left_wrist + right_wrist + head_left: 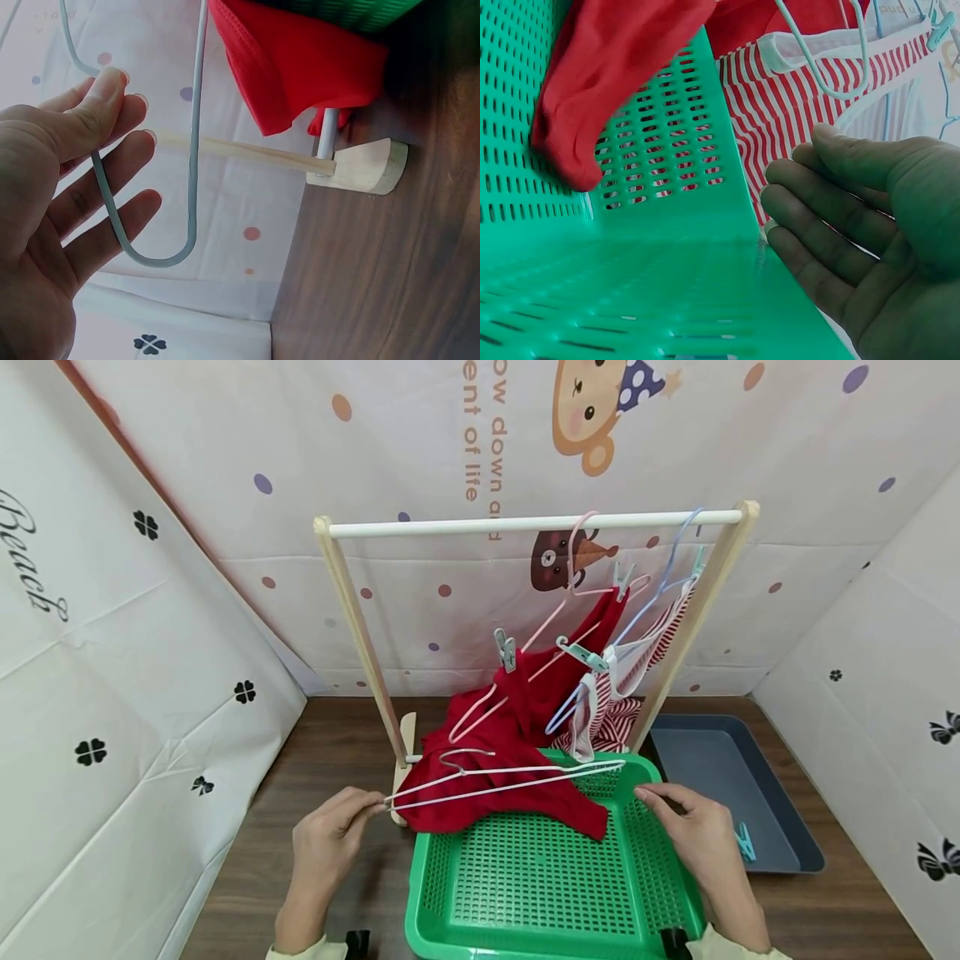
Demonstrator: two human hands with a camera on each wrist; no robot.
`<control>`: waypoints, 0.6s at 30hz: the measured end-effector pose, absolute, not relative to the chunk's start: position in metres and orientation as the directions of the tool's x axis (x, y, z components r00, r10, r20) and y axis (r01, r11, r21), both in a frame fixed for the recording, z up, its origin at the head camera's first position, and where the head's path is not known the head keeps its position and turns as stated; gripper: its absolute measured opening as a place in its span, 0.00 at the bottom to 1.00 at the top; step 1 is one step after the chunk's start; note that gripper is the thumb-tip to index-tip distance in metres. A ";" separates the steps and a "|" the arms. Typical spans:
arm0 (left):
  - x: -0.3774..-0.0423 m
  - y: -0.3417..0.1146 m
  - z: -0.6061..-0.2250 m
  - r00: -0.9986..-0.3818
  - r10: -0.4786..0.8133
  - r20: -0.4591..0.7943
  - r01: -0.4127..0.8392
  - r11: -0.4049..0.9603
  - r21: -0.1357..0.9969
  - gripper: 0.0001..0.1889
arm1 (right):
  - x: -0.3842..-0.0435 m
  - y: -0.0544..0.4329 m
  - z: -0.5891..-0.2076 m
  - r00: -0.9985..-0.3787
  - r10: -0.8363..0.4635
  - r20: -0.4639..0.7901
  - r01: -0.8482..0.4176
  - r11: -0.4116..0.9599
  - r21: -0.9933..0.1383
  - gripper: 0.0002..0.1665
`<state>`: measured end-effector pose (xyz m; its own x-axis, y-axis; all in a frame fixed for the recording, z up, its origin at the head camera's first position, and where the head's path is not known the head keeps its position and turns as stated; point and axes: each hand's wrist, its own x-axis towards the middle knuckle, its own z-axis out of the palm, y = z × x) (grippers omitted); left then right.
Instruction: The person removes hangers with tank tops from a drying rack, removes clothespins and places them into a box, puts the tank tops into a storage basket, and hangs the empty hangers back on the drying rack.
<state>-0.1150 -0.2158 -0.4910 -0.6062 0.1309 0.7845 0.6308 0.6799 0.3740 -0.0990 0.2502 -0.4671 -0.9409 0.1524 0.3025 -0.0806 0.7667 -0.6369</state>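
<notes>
My left hand (330,835) pinches one end of a white wire hanger (510,771) between thumb and fingers. In the left wrist view the rounded end of the hanger (193,150) passes along the fingers. The hanger stretches across in front of a red garment (465,818), its hook toward the rack. The garment is clipped to a pink hanger (536,635), and its lower part droops into a green basket (540,877). Beside the basket's right rim, my right hand (697,827) holds nothing; its fingers are slightly bent in the right wrist view.
A rack with a white rod (450,527) stands behind the basket. At its right a blue hanger (667,568) carries a red-and-white striped garment (600,718), with clothespins (588,657). A grey tray (738,777) holding a teal clothespin (745,843) lies to the right.
</notes>
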 end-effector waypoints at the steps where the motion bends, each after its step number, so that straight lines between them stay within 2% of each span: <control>1: -0.114 -0.216 -0.492 -0.604 0.126 0.787 0.628 0.683 0.374 0.18 | -0.099 0.250 -0.467 -0.942 0.149 0.301 -0.082 0.767 -0.637 0.09; 7: -0.110 -0.220 -0.496 -0.606 0.095 0.790 0.599 0.708 0.374 0.23 | -0.098 0.248 -0.460 -0.948 0.097 0.304 -0.119 0.778 -0.617 0.09; 14: -0.103 -0.228 -0.502 -0.624 0.058 0.779 0.557 0.733 0.391 0.25 | -0.102 0.231 -0.441 -0.920 -0.018 0.392 -0.260 0.778 -0.572 0.08; 18: -0.101 -0.231 -0.505 -0.600 0.052 0.798 0.561 0.739 0.374 0.24 | -0.107 0.219 -0.436 -0.933 -0.068 0.354 -0.281 0.754 -0.594 0.09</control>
<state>-0.1014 -0.2315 -0.5054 -0.6003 0.0515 0.7981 0.5605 0.7390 0.3739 -0.1071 0.2186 -0.4357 -0.9327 -0.0683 0.3542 -0.2809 0.7536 -0.5943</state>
